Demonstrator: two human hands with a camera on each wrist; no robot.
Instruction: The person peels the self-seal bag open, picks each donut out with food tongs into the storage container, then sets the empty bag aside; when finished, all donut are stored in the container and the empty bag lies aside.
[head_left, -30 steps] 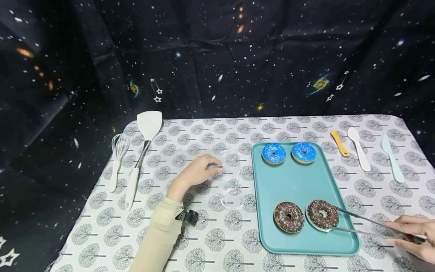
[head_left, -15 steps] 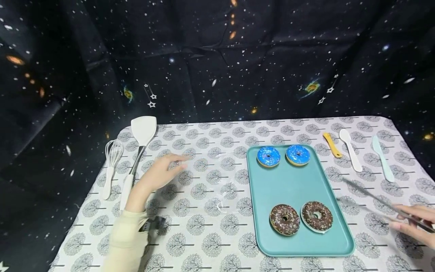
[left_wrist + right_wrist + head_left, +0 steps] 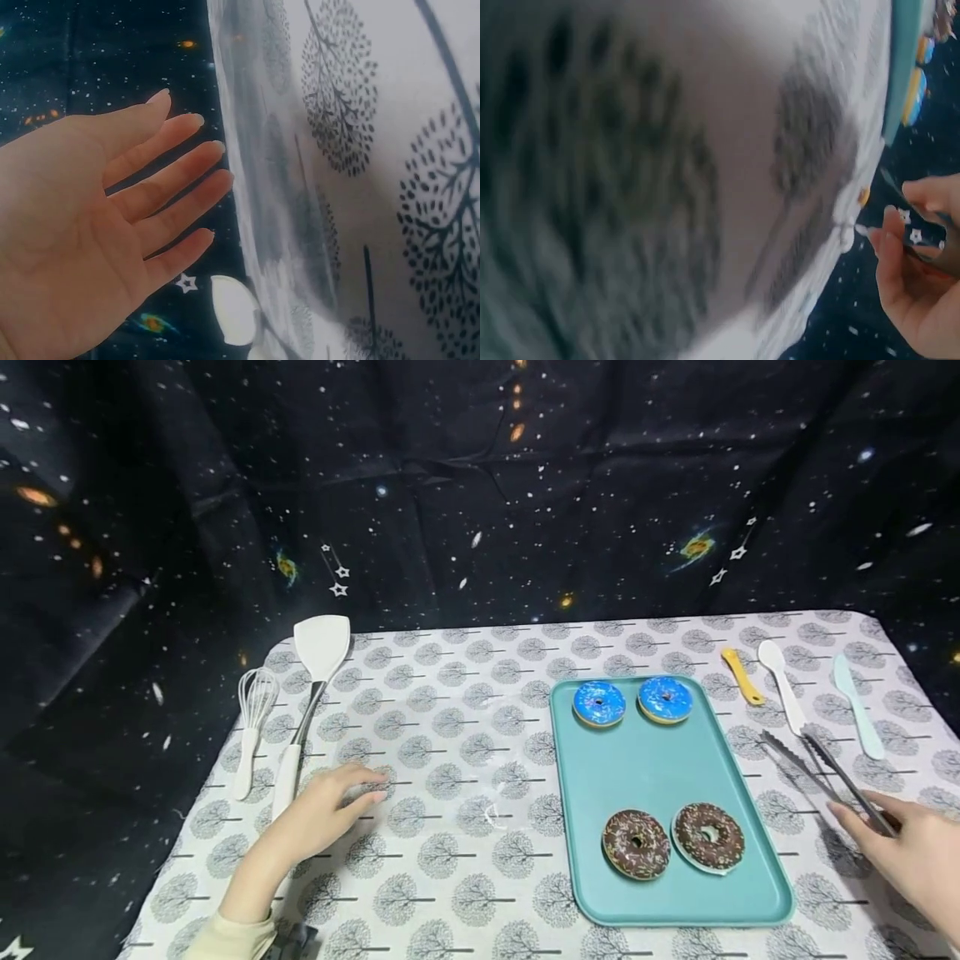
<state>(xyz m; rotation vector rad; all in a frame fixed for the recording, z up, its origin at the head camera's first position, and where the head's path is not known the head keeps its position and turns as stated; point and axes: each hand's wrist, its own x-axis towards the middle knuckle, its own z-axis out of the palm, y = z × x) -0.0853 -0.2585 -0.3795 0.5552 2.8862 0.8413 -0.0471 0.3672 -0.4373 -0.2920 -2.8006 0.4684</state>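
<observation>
My right hand (image 3: pixel 903 847) grips a pair of metal tongs (image 3: pixel 825 777) to the right of the tray, their tips apart and holding nothing. A teal tray (image 3: pixel 645 777) bears two chocolate-topped donuts at its near end, the left one (image 3: pixel 636 844) and the right one (image 3: pixel 722 852) with a whitish edge beneath. Two blue-iced donuts, one left (image 3: pixel 599 703) and one right (image 3: pixel 664 700), lie at the far end. Over the cloth, my left hand (image 3: pixel 318 810) is relaxed and holds nothing; in the left wrist view its fingers (image 3: pixel 172 187) are nearly straight.
A whisk (image 3: pixel 253 727) and a white-headed spatula (image 3: pixel 322 647) lie at the left. Beyond the tongs are a yellow-handled utensil (image 3: pixel 742 677), a white spoon (image 3: pixel 782 685) and a pale green knife (image 3: pixel 858 706). Something clear glints on the cloth (image 3: pixel 491 814) left of the tray.
The tongs have come away from the right chocolate donut, which stays on the tray, and moved right of it. My left hand has drawn back left and nearer.
</observation>
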